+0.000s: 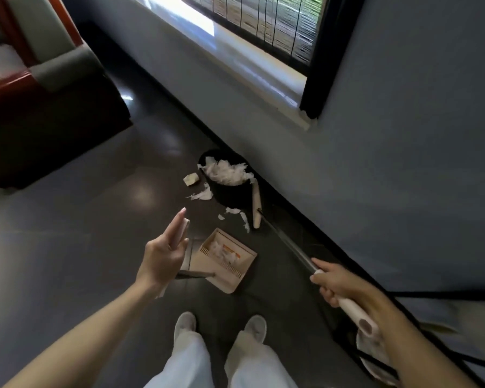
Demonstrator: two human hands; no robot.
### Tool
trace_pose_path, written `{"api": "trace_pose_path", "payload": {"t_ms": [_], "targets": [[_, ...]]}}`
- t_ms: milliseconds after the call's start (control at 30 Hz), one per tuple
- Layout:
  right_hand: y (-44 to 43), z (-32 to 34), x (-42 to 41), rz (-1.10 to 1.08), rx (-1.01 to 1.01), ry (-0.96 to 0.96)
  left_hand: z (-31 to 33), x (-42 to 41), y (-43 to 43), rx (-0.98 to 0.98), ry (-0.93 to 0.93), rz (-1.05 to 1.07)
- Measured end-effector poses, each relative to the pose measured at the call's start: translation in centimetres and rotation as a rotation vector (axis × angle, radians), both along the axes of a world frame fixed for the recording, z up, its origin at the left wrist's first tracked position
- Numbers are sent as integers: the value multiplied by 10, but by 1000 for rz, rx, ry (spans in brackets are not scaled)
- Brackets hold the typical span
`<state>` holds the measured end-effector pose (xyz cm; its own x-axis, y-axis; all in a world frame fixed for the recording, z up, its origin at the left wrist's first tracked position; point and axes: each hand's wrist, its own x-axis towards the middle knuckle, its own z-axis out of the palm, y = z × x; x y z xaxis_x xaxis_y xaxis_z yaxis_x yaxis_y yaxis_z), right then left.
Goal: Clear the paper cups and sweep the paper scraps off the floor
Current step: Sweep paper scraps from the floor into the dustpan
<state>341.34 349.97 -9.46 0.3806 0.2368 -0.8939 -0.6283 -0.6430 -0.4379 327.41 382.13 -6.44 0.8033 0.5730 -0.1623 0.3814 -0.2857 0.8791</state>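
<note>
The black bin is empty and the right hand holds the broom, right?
No: the head view shows the black bin full of white paper scraps, not empty. The right hand does hold the broom.

Dark glossy floor [67, 219], blue-grey wall [403, 135]

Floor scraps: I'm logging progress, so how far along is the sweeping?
Done: the bin holds a heap of scraps; some lie in the dustpan. In hand: right hand grips the broom, left hand holds the dustpan handle. Left: loose scraps beside the bin.
</note>
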Motion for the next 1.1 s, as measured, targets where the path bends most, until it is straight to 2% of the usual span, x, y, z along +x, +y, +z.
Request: {"api": "trace_pose_path", "payload": {"t_ms": [167, 333, 467, 767, 1000, 1100], "targets": [[0, 21, 2, -61, -33, -33, 3, -7, 10, -22, -15, -53], [26, 5, -24, -24, -107, -72, 2, -23, 30, -1, -32, -47], [66, -13, -73, -230, -30, 52, 6, -42, 50, -20, -56, -35], [214, -15, -159, -333, 26, 183, 3, -100, 161, -88, -50, -121], [297, 2, -200, -753, 131, 192, 8, -129, 262, -148, -19, -259], [304, 16, -212, -823, 128, 167, 13, -133, 289, -121, -14, -294]]}}
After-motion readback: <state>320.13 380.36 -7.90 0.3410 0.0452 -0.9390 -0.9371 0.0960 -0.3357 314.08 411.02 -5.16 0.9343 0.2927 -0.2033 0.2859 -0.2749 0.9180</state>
